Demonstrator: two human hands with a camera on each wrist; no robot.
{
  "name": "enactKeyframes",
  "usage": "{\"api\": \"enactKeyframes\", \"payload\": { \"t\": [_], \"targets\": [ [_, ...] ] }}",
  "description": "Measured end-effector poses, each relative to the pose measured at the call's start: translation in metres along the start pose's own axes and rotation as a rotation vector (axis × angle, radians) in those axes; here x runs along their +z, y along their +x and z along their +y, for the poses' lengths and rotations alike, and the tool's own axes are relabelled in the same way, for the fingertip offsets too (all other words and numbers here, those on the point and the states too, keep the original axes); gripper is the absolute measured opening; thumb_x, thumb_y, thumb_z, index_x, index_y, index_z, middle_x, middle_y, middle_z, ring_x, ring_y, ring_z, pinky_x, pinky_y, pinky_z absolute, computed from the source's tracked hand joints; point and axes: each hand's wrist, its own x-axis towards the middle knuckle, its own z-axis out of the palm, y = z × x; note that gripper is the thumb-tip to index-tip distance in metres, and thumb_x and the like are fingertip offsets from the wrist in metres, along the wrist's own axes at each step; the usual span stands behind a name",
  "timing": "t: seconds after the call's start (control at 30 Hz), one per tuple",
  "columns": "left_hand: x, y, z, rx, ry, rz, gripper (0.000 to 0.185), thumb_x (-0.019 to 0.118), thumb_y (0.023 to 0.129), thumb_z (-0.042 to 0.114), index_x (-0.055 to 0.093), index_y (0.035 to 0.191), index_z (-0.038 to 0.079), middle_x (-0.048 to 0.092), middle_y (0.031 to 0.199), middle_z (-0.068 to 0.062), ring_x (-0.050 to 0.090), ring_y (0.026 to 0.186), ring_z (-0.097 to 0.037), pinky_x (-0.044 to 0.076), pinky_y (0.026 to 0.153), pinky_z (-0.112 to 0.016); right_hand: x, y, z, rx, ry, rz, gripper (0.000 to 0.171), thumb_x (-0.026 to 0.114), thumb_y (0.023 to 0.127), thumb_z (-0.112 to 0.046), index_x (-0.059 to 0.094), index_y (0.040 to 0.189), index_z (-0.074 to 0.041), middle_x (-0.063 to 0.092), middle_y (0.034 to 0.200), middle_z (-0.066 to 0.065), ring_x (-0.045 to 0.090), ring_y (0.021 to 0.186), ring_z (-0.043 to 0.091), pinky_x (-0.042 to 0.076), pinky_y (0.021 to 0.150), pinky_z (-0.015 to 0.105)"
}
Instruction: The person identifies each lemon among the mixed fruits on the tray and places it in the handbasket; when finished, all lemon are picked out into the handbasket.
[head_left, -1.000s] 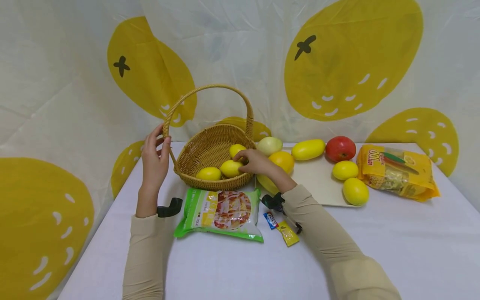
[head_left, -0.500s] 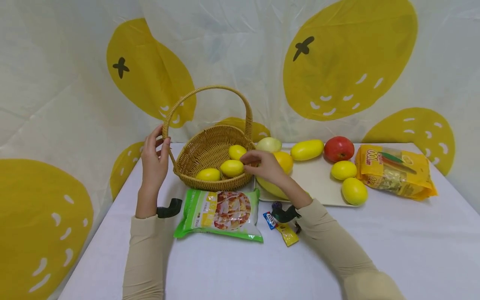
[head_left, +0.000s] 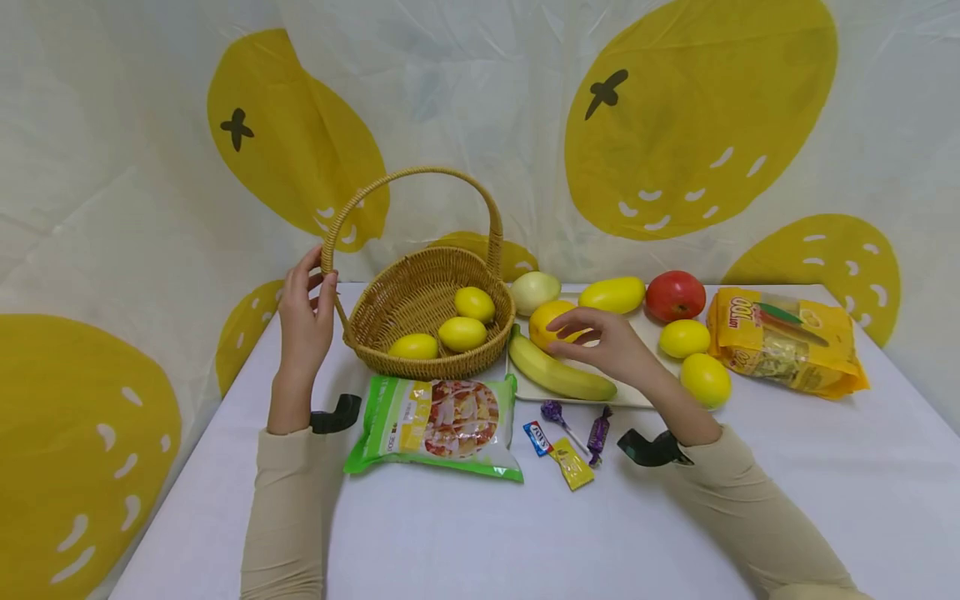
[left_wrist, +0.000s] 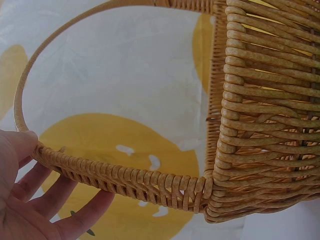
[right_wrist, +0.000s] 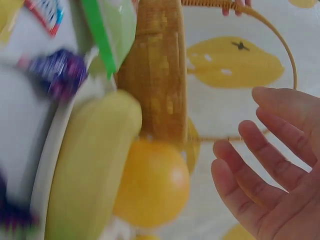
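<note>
While the left hand (head_left: 306, 312) holds the base of the arched handle of the woven tan wicker basket (head_left: 420, 293) between thumb and fingers, 3 yellow lemons (head_left: 462, 332) lie inside it. Right of it, the right hand (head_left: 609, 343), fingers loosely spread and empty, hovers beside the round orange fruit (head_left: 546, 322) on the pale tray (head_left: 643, 353), over the yellow banana (head_left: 557, 376).

At the right of the frame, the right hand (right_wrist: 272, 170) is spread with relaxed fingers. An orange (right_wrist: 152, 182) lies in the centre, touching a banana (right_wrist: 92, 165) at lower left, below the wicker basket (right_wrist: 155, 70).
</note>
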Motion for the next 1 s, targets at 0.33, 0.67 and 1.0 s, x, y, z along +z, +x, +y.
{"api": "enactKeyframes", "payload": {
  "t": [0.33,0.67,1.0],
  "targets": [
    [0.001,0.002,0.0,0.013,-0.015,-0.005,0.045,0.049,0.103,0.018,0.042,0.147,0.008,0.049,0.135,-0.019,0.056,0.117,-0.033,0.053,0.089,-0.054,-0.053,-0.026,0.034,0.0,-0.077,0.059,0.028,0.07,0.09,-0.01,0.067,0.115,0.002,0.068,0.107,0.02,0.062,0.093,0.005,0.051,0.081,0.011],
    [0.0,0.0,0.002,0.003,0.008,0.001,0.045,0.05,0.103,0.02,0.043,0.146,0.009,0.05,0.134,-0.017,0.057,0.116,-0.029,0.054,0.089,-0.05,-0.095,-0.041,0.057,0.037,-0.262,0.048,0.031,0.07,0.091,-0.014,0.066,0.119,-0.003,0.066,0.114,0.015,0.055,0.101,0.008,0.049,0.091,0.021],
    [0.0,-0.001,0.002,-0.003,0.009,0.0,0.045,0.05,0.103,0.019,0.042,0.146,0.009,0.049,0.135,-0.017,0.057,0.117,-0.03,0.053,0.09,-0.052,-0.107,-0.047,0.084,0.168,-0.226,0.007,0.034,0.068,0.093,-0.023,0.064,0.119,-0.002,0.059,0.124,0.024,0.041,0.118,0.043,0.034,0.095,0.068]
  ]
}}
